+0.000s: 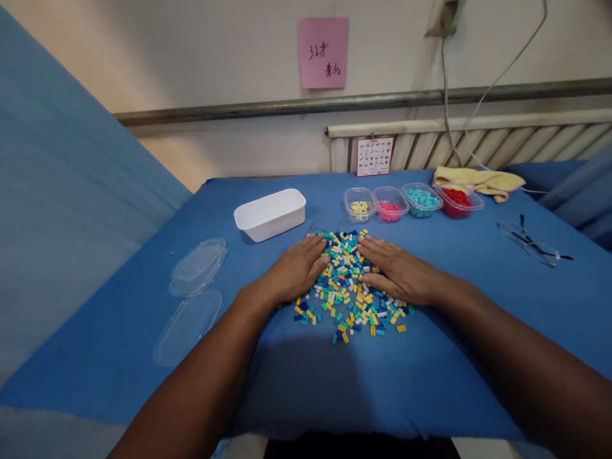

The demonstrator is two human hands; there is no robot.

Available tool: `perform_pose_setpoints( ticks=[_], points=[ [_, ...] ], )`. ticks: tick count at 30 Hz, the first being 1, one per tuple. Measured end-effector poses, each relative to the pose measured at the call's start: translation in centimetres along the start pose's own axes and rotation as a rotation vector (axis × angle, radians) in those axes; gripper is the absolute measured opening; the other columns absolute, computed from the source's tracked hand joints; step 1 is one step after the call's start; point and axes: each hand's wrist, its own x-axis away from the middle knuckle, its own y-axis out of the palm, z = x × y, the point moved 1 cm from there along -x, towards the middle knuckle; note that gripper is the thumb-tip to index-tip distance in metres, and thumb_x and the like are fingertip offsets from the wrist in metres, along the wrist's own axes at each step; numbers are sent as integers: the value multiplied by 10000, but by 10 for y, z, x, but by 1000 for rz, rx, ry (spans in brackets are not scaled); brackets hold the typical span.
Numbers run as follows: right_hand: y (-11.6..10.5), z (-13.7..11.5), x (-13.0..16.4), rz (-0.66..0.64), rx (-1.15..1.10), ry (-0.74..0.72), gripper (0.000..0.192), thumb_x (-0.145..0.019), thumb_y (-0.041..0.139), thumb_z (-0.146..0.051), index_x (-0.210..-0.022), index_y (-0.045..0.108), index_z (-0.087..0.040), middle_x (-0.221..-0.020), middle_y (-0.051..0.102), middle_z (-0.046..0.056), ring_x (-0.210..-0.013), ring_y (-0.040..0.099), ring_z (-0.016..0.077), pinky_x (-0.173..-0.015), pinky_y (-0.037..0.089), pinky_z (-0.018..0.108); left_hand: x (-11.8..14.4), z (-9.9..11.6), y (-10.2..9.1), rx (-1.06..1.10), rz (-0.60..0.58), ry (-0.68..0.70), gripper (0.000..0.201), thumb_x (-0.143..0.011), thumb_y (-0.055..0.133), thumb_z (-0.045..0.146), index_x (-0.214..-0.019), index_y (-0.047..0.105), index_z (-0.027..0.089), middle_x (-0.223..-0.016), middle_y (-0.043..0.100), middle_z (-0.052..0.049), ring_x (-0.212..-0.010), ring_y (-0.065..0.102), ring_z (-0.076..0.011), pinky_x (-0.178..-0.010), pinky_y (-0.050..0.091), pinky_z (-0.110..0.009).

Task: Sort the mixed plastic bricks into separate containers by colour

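Blue cloth (430, 376) carries your mixed bricks (349, 280) in one loose heap at mid-table. Your left hand (294, 271) and right hand (399, 274) lie flat, fingers spread, flanking it. Four tubs (412, 201) behind hold only a little each, so most sorting remains; the white bin (270, 214) looks empty.

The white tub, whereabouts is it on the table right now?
In the head view the white tub stands on the blue table at the far left, beyond the left hand and left of the row of small clear containers.
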Motion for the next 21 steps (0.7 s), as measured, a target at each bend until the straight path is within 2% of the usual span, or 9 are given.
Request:
perform_pose_setpoints(
  ticks=[3, 6, 9, 12, 16, 18, 21],
  points=[
    [-2, 0, 4, 21, -31, -48, 736, -1141, 401, -635, -1737, 446, -206, -1803, 378, 139, -1688, 329, 336, -1383, 286, 597, 0, 7, -7, -60, 20, 15, 729, -1145, 264, 603, -1645, 550, 157, -1753, 477, -128, -1668, 397, -261, -1403, 223, -456],
    [-4, 11, -2, 56, -15, 38, 780, -1137, 360, -665, -1743, 427, -179, -1799, 374, 165, -1683, 335, 355, -1368, 310, 623, -6, 8, -10, -108, 60, -44, 746, -1157, 206, 578, -1691, 474, 131, -1797, 400, -125, -1703, 320, -251, -1411, 198, -472],
    [-5, 22, -20, 19, 30, 75, 860, -1118, 326, -718, -1716, 460, -114, -1788, 375, 213, -1681, 331, 383, -1367, 303, 629, -18, 4, -6, -128, 2, -76, 775, -1155, 179, 601, -1720, 419, 128, -1822, 338, -135, -1726, 253, -261, -1413, 182, -492],
    [-3, 21, -37, -38, 76, 77, 936, -1096, 337, -759, -1688, 479, -48, -1780, 359, 263, -1677, 323, 420, -1367, 290, 635, -25, 4, -2, -136, -72, -40, 770, -1154, 212, 615, -1709, 443, 134, -1828, 312, -144, -1731, 236, -275, -1414, 174, -489],
    [-2, 1, -35, -77, 49, 12, 884, -1114, 362, -729, -1734, 416, -101, -1787, 376, 227, -1684, 325, 384, -1364, 306, 629, -14, 8, -9, -60, -83, 62, 698, -1168, 242, 583, -1621, 578, 172, -1748, 486, -111, -1659, 413, -248, -1392, 281, -443],
    [-5, -8, -22, -109, 26, -54, 810, -1132, 383, -685, -1741, 420, -152, -1787, 400, 190, -1685, 335, 357, -1367, 311, 616, -4, 7, -15, -38, -81, 115, 640, -1171, 282, 555, -1549, 657, 199, -1674, 587, -91, -1589, 520, -239, -1364, 352, -432],
    [-13, -18, 3, -122, 32, -120, 712, -1141, 451, -623, -1721, 473, -210, -1787, 415, 156, -1681, 344, 358, -1370, 308, 618, 7, 0, -21, -84, -59, 171, 517, -1154, 409, 475, -1476, 719, 216, -1611, 651, -86, -1542, 577, -256, -1339, 406, -471]
  ],
)
